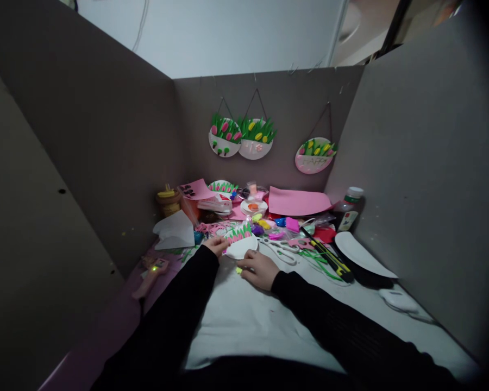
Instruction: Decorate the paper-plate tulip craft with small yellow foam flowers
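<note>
A small white paper plate pocket [241,248], with green paper leaves and pink tulips along its top, is tilted up above the table. My left hand [217,246] pinches its left edge, where a bit of bright magenta shows by the fingertips. My right hand [261,270] is curled at the plate's lower right, one finger touching the rim. Its thumb and forefinger close around a small yellow piece [239,270], whose material I cannot make out. White-handled scissors [283,252] lie just right of the plate.
Clay packets [292,224], pink sheets [297,201] and a bottle [348,209] stand or lie toward the back. A yellow-black cutter [332,260] and green strips are at right. A pink glue gun [150,278] lies left. Finished plates [256,149] hang on the grey partition.
</note>
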`<state>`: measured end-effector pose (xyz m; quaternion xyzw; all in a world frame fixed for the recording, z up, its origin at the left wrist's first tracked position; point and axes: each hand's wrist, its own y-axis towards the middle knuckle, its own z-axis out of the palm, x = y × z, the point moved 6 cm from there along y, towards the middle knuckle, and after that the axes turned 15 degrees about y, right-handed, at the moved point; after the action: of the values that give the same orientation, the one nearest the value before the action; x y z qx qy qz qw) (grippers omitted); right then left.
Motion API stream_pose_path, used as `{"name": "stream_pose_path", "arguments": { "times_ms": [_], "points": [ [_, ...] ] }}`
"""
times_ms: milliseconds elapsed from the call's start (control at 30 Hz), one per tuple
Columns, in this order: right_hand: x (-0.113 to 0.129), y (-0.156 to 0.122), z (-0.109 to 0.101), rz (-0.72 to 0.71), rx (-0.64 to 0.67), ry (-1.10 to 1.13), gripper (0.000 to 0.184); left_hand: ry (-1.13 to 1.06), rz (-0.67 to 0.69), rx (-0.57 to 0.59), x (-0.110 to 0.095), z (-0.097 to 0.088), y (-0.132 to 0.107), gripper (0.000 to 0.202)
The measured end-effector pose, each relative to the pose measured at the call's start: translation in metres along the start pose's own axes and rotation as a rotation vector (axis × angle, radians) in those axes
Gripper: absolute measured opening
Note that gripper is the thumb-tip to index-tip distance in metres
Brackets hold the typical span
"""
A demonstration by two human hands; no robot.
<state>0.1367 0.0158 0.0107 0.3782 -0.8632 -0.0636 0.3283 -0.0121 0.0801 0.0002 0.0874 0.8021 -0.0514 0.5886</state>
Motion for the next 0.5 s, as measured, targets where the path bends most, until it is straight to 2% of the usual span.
{"name": "stream_pose_path", "arguments": {
  "times_ms": [133,267,333,500],
  "points": [
    [-0.002,0.001,0.004,0.017,0.026,-0.026,0.018,0.321,0.028,0.118,0.006,0.013,-0.008,0.03],
    [-0.006,0.001,0.001,0.042,-0.003,-0.007,0.019,0.721,0.11,0.273,0.008,0.018,-0.014,0.04],
    [-0.008,0.0,-0.002,0.061,-0.017,-0.001,0.018,0.814,0.155,0.309,0.008,0.019,-0.015,0.043],
    [-0.009,-0.001,-0.004,0.08,-0.012,-0.006,0.015,0.948,0.223,0.307,0.004,0.027,-0.015,0.041]
  ]
}}
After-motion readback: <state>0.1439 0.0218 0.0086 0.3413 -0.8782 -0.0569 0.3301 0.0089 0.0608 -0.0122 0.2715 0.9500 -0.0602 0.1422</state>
